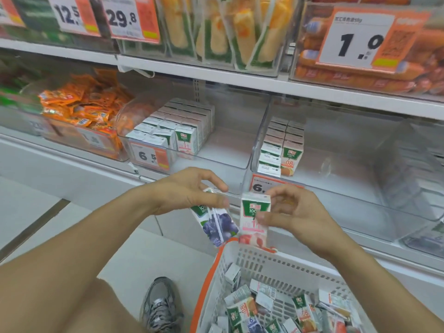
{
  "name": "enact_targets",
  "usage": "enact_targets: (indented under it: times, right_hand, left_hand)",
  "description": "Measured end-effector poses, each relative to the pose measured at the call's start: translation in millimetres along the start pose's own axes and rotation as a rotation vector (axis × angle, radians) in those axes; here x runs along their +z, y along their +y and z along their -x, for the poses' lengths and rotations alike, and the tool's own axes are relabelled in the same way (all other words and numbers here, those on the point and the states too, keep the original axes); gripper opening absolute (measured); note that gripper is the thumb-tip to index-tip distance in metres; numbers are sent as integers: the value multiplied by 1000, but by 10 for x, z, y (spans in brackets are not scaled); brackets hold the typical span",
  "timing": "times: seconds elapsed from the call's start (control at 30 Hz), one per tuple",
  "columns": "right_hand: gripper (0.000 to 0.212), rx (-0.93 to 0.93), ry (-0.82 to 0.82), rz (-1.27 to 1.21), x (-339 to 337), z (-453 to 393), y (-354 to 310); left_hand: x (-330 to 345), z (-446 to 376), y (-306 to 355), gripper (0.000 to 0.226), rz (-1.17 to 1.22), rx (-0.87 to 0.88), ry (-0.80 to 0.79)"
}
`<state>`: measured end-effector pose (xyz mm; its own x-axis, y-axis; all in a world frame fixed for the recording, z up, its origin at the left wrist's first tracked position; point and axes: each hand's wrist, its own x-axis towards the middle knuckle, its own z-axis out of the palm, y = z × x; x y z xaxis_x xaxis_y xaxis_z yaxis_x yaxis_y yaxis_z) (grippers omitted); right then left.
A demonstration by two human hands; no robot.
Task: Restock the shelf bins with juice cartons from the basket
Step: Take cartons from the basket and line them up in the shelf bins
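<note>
2 cartons are held above the white basket (pixel 252 263), which stands on the floor below the shelf and is seen to hold many more loose juice cartons. The left hand (pixel 189 191) is closed around a blueberry juice carton (pixel 216 224), tilted, with its fingers over the top and the thumb on the front face. The right hand (pixel 295 212) is pinched on a peach juice carton (pixel 254 219), held upright, thumb on the front and fingers behind.

Above the basket, 2 clear bins are part-filled. The left bin (pixel 216 162) carries cartons whose front face matches the peach carton; the right bin (pixel 336 179) carries an orange-labelled sort at its left side. No blueberry row can be made out in either bin.

It is judged that sorting by flavour is in hand. The peach carton is best set upright, label forward, into the vacant floor beside the matching row in the left bin. The blueberry carton's destination should be confirmed before placement.
</note>
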<state>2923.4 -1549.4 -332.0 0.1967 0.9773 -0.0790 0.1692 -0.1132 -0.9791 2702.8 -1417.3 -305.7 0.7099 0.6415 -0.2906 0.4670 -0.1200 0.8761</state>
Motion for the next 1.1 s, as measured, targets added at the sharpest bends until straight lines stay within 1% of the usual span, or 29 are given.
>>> enact_targets:
  times: [0.1, 0.2, 0.27, 0.37, 0.47, 0.63, 0.73, 0.83, 0.9, 0.97, 1.03, 1.07, 1.1]
  right_hand:
    - [40, -199, 71, -12, 138, -116, -234]
    - [43, -385, 111, -68, 395, -325, -529]
    - [44, -480, 170, -54, 574, -528, -697]
    - [39, -563, 261, 119, 805, -944, -858]
    - [38, -467, 273, 269, 1017, -1382, -901]
    - [32, -289, 248, 526, 1277, -1873, -777]
    - [28, -200, 265, 564, 1367, -2036, -701]
    - [33, -124, 286, 583, 1444, -2138, -621]
    - [36, -77, 290, 610, 1478, -2171, -566]
    - [44, -51, 260, 642, 1487, -2177, -549]
    - [56, -64, 230, 664, 1464, -2113, -600]
    - [57, -94, 231, 666, 1432, -2053, -641]
    - [51, -158, 240, 653, 1388, -1954, -696]
  left_hand:
    - [-215, 65, -151, 40, 107, 80, 196]
    - [-361, 104, -247, 50, 332, 107, 332]
    - [-418, 147, -262, 45, 338, 122, 378]
    - [-455, 194, -280, 28, 272, 120, 421]
    - [-467, 205, -306, 28, 240, 85, 436]
    - [-542, 203, -374, 41, 168, 29, 478]
    - [-566, 200, -444, 56, 131, 27, 477]
    - [-540, 199, -462, 57, 13, 70, 527]
    - [-536, 191, -464, 56, -17, 95, 577]
    - [-537, 176, -485, 58, -5, 111, 581]
    - [-528, 171, -492, 63, 9, 115, 570]
    - [-523, 175, -488, 65, 9, 121, 569]
    - [-518, 177, -481, 68, 11, 130, 566]
